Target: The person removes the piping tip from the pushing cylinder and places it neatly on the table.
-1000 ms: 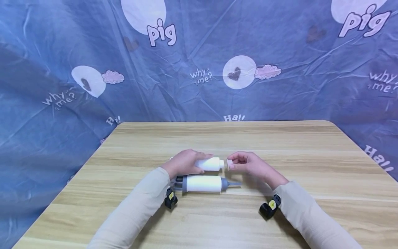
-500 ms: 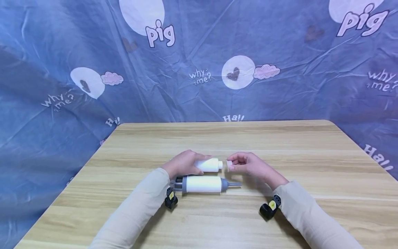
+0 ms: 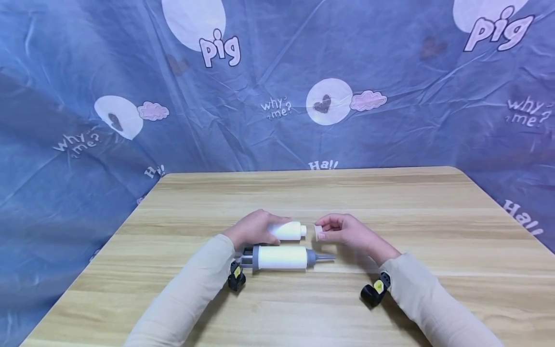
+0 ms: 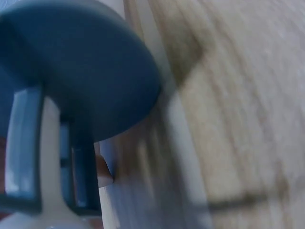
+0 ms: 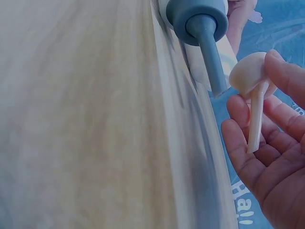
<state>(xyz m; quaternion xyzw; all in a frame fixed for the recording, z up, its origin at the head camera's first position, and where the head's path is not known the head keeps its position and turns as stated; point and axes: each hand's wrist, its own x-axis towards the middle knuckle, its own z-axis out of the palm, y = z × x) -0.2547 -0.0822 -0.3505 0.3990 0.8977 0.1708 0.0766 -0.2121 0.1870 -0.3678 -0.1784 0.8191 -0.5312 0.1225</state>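
From above, my left hand (image 3: 253, 229) grips a white bottle (image 3: 288, 231) that lies on its side, its short neck pointing right. The hand covers the bottle's left end. Just right of the neck, with a small gap between, my right hand (image 3: 344, 230) pinches a cream-coloured nozzle cap (image 5: 250, 76) between thumb and fingers. In the right wrist view the cap has a rounded body with a thin spout hanging down towards the palm. Nearer the body, a white cylinder (image 3: 283, 257) with a grey nozzle (image 5: 209, 52) and a grey frame handle (image 4: 28, 148) lies parallel to the bottle.
Everything lies on a wood-grain table (image 3: 303, 308). Behind it hangs a blue printed cloth (image 3: 260, 135). Black wrist cameras, such as the right one (image 3: 374, 291), sit close above the tabletop, and the left one is right beside the grey handle.
The bottle has slid slightly left in my left hand's grip, so the gap to the nozzle cap is a little wider. My right hand has barely moved; the head view has shifted slightly.
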